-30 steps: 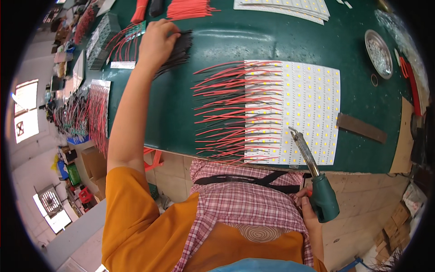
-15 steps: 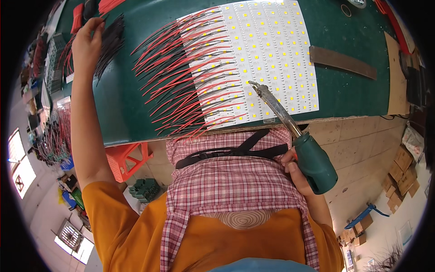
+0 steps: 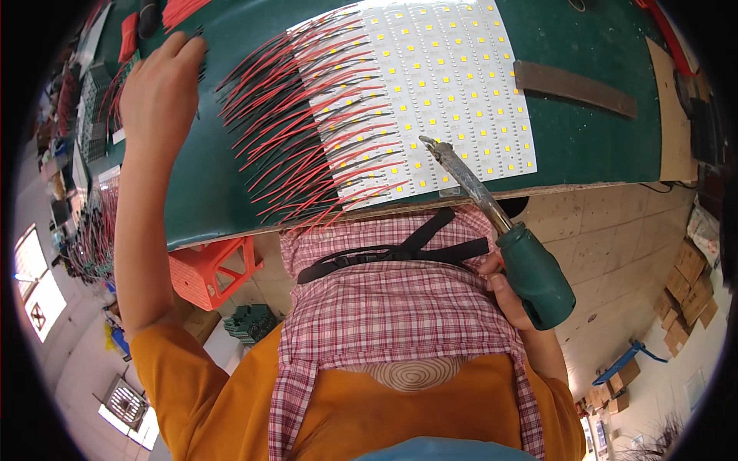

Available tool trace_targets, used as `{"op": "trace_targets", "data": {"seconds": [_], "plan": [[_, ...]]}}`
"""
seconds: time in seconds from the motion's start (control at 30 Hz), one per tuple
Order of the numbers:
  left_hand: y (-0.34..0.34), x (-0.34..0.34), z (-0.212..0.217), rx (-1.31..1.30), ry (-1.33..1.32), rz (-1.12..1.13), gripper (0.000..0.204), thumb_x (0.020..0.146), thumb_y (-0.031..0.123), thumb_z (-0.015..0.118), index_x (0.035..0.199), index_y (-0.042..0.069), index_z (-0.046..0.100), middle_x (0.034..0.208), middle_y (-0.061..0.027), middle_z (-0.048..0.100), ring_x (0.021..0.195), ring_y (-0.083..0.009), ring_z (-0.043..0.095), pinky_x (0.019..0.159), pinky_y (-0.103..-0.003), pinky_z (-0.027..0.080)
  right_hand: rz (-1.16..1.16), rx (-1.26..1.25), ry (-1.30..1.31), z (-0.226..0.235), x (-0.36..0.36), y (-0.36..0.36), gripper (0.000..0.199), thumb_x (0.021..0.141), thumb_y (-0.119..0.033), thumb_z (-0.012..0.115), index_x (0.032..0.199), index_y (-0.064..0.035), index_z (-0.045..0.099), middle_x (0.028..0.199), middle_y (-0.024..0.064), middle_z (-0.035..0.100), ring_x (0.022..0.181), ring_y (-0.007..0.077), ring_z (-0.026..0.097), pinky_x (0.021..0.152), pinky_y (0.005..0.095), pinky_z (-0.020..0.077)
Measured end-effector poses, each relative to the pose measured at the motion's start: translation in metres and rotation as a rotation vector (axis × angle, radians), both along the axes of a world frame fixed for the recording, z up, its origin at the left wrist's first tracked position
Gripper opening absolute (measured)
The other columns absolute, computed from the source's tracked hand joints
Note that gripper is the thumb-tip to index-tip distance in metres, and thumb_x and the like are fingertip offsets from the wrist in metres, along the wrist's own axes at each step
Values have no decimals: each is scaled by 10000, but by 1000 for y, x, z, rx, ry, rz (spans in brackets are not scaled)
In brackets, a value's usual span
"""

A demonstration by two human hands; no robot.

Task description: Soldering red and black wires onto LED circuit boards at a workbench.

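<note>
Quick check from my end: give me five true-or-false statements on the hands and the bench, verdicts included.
1. The right hand holds the soldering iron. True.
2. The left hand is on the white board. False: it is off to the board's left.
3. Red and black wires overlap the board's left part. True.
4. The brown strip lies left of the board. False: it lies to the right.
5. The soldering iron's handle is green. True.

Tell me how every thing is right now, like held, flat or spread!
left hand: curled, grip hidden
right hand: closed around the iron
iron: tip over the board; hot or cold, can't tell
board: flat on the table
wires: fanned out past the board's left edge
bar: lying flat
stool: partly hidden
</note>
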State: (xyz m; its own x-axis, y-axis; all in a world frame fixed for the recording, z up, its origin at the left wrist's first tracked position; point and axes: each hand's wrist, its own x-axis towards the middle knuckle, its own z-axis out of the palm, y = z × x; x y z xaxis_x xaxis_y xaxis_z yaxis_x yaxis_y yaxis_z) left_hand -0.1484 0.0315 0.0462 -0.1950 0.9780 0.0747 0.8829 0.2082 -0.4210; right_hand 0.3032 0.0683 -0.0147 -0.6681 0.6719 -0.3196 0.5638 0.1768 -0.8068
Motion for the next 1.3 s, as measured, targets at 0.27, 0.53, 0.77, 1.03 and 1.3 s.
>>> {"op": "trace_targets", "data": {"seconds": [0.27,0.53,0.77,1.03,1.3], "plan": [[-38,149,-31,307,-857,-264,266,696,12,651,958,27,696,804,-79,605,750,-242,615,600,-342,491,14,-18,39,-2,2,-1,272,751,-109,753,1013,-80,685,833,5,721,755,162,707,697,287,549],[-36,168,-63,391,-695,-337,267,672,86,669,931,32,700,825,-31,624,753,-183,611,572,-295,481,267,22,-39,-3,18,2,327,896,-105,662,1178,7,541,938,97,687,775,136,614,748,272,507],[-39,169,-65,347,-630,-370,256,679,106,661,923,38,696,839,-22,621,771,-172,620,577,-276,496,251,-56,-99,-9,26,-2,248,904,-115,661,1100,2,564,918,90,687,743,115,601,702,252,489],[-35,168,-63,367,-622,-389,247,676,114,664,912,45,688,831,-12,608,769,-167,621,592,-277,505,224,-2,-90,-6,25,-2,186,904,-122,658,1034,3,612,907,74,681,737,108,591,686,242,478],[-33,171,-58,326,-598,-380,244,670,106,655,905,44,676,806,-11,578,765,-166,612,594,-275,505,155,-1,63,-8,17,1,170,880,-77,661,1022,8,624,842,100,687,727,159,648,683,280,523]]}}
